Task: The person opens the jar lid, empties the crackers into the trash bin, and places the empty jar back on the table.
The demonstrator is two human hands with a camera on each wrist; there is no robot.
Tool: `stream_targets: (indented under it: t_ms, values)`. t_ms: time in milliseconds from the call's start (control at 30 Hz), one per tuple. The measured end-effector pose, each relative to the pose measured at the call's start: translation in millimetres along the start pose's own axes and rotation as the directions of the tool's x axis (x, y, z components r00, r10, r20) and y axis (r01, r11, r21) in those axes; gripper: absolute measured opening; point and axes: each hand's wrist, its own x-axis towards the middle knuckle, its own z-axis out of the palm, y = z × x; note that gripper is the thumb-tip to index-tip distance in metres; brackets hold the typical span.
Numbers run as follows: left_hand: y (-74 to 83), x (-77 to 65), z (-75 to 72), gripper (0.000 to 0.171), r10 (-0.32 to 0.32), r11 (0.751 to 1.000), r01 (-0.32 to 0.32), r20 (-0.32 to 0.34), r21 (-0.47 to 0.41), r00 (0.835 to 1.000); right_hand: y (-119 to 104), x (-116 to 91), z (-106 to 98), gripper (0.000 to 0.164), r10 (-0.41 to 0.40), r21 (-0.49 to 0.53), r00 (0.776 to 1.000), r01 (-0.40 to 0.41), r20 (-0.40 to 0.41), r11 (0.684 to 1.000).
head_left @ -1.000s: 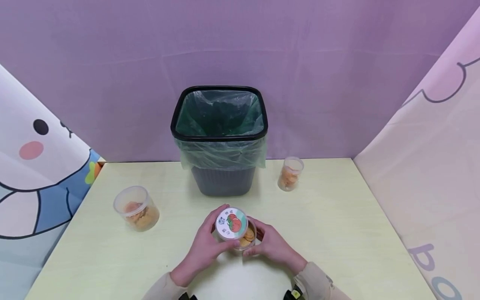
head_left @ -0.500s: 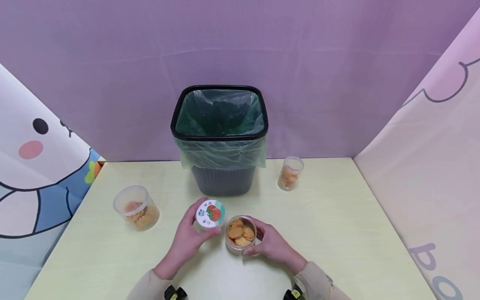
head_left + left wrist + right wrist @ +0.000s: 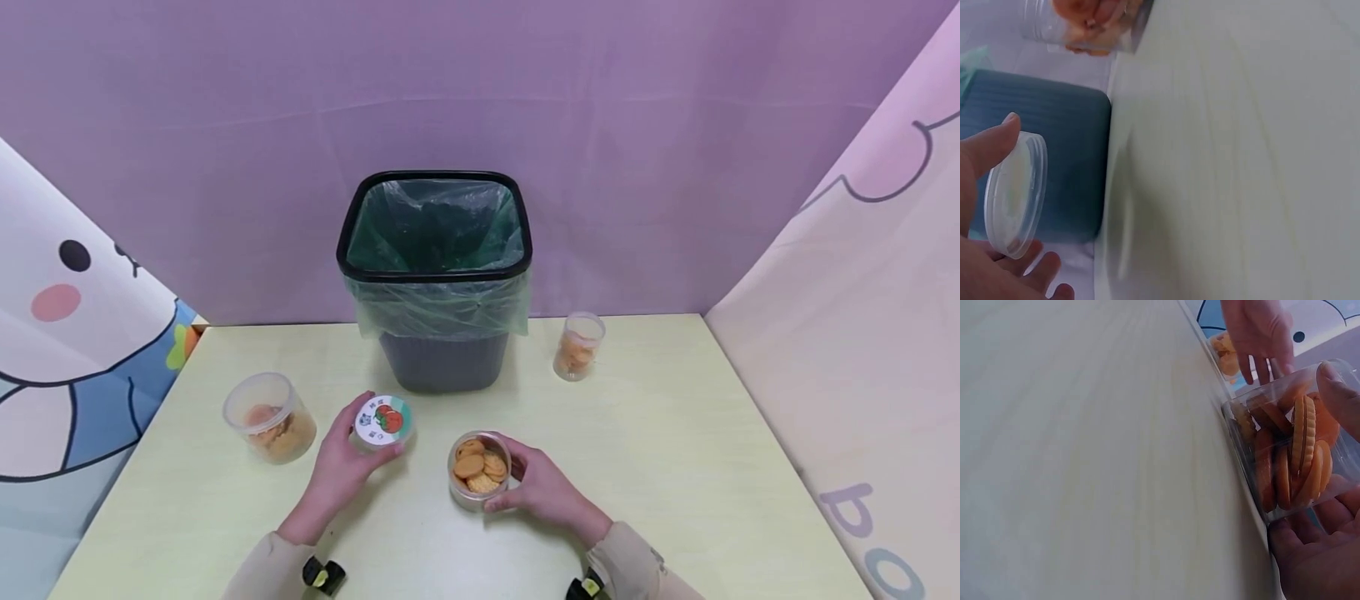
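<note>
My left hand (image 3: 339,471) pinches a round clear plastic lid (image 3: 384,419) by its edge, between thumb and fingers. A white and teal label with red fruit covers its top. In the left wrist view the lid (image 3: 1034,194) is held above the table. My right hand (image 3: 546,490) grips the side of a clear plastic jar (image 3: 467,502) standing uncovered on the table. Round biscuits (image 3: 478,467) fill it, several of them visible from above. Seen from the right wrist, the thumb and fingers wrap the wall of this jar (image 3: 1254,403).
Behind the hands stands a grey bin (image 3: 444,367) lined with a green bag. A larger uncovered jar of biscuits (image 3: 279,437) sits at the left, and a small jar with orange snacks (image 3: 576,358) at the back right. Purple cloth (image 3: 225,167) hangs behind the table.
My left hand has lifted the lid off the jar and carried it leftward and slightly away from me, uncovering the biscuits. The right hand and the jar have stayed in place.
</note>
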Motion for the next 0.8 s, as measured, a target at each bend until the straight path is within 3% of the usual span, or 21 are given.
stream_targets:
  t_ms: [233, 433, 800]
  values:
    - [-9.7, 5.3, -7.6, 0.096, -0.070, 0.995, 0.067, 0.047, 0.075, 0.996, -1, 1, 0, 0.088, 0.000, 0.003, 1.000, 0.000, 0.001, 1.000]
    - [-15.1, 6.5, -9.0, 0.096, -0.134, 0.989, 0.125, 0.105, 0.082, 0.985, -1, 0, 0, 0.088, -0.002, -0.006, 1.000, 0.002, -0.004, 1.000]
    - [-17.1, 6.6, -8.7, 0.101, -0.135, 0.984, 0.116, 0.139, 0.137, 0.981, 1, 0, 1, 0.088, -0.005, -0.007, 1.000, 0.005, 0.002, 1.000]
